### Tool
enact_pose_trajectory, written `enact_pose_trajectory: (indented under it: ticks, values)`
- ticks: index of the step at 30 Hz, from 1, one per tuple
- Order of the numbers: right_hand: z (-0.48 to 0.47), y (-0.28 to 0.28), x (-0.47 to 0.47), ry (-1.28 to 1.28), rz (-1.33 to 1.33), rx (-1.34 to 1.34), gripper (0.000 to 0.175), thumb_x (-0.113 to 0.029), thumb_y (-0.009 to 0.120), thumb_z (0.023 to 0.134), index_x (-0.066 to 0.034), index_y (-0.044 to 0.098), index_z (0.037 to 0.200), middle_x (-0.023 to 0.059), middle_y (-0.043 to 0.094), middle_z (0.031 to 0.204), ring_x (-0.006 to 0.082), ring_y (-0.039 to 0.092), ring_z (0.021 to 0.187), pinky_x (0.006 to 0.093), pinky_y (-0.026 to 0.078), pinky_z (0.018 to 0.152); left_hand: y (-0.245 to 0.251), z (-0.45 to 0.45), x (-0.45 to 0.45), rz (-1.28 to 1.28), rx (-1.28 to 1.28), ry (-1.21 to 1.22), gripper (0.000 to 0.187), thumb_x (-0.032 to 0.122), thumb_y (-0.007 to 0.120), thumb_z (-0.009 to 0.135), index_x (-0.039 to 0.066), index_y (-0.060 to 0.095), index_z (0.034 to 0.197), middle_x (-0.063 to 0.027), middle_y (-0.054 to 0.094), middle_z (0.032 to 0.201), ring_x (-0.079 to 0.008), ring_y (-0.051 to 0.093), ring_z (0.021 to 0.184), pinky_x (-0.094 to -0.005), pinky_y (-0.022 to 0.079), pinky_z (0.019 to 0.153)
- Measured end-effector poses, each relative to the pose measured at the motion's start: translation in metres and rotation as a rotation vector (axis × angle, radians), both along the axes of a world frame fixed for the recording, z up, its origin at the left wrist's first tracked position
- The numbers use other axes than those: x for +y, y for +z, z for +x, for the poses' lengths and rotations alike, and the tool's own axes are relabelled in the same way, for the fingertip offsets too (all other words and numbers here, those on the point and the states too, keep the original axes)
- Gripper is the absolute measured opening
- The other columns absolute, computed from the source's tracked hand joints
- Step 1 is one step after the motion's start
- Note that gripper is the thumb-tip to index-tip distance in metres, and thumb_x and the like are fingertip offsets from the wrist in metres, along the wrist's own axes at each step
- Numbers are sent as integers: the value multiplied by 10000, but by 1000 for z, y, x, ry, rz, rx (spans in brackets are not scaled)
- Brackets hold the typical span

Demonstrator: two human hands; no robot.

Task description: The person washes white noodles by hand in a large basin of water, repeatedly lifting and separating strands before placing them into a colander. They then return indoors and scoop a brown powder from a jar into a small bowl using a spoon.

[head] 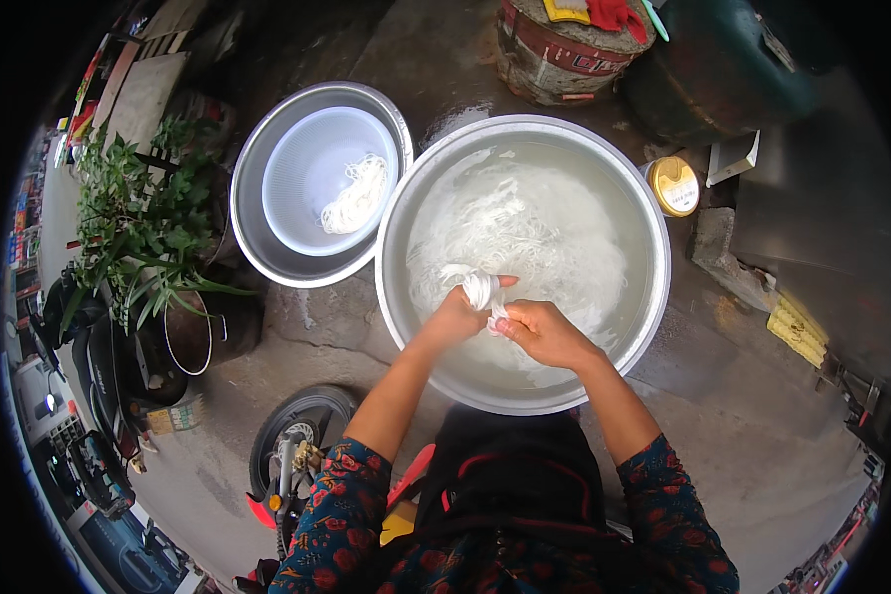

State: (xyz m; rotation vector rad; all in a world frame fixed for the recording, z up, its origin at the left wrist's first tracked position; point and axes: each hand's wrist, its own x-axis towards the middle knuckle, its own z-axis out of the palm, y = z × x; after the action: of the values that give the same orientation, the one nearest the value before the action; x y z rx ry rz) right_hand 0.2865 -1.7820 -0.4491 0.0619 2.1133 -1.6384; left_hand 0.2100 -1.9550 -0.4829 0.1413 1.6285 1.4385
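A wide metal basin (657, 297) of cloudy water stands before me, with a mass of white noodle-like strands (516, 215) under the surface. Over its near side, my left hand (460, 315) grips a bundle of the strands (480, 288), looped around its fingers. Close against it, my right hand (546, 330) pinches the lower part of that bundle. To the left, a pale plastic colander (289, 178) sits inside a smaller metal basin (246, 208). A loose heap of white strands (356, 194) lies on the colander's right side.
Right of the large basin stands a yellow-lidded tub (674, 185); behind it are a weathered bucket (564, 63) and a dark green drum (720, 74). Potted plants (148, 223) stand at left. A motorcycle wheel (297, 423) is near my left elbow. A concrete block (720, 252) lies at right.
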Motion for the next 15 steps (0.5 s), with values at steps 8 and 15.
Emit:
enact_pose_trajectory:
  ticks: [8,15]
  values:
    - [4,36,72,-275,79,-47,220,-222,572,917,-61,677,1023,107,647,941,197,584,807,338,456,742,87,-19,5,-136,137,-12,83,81,632,871,39,661,938,1,629,793,-77,539,729,-260,443,652]
    - [-23,49,65,-366,-32,84,325,-289,487,971,-85,612,1191,96,627,1167,204,571,1088,328,428,926,197,-19,-10,45,51,101,247,301,625,904,55,632,927,27,596,794,-57,516,723,-228,420,639]
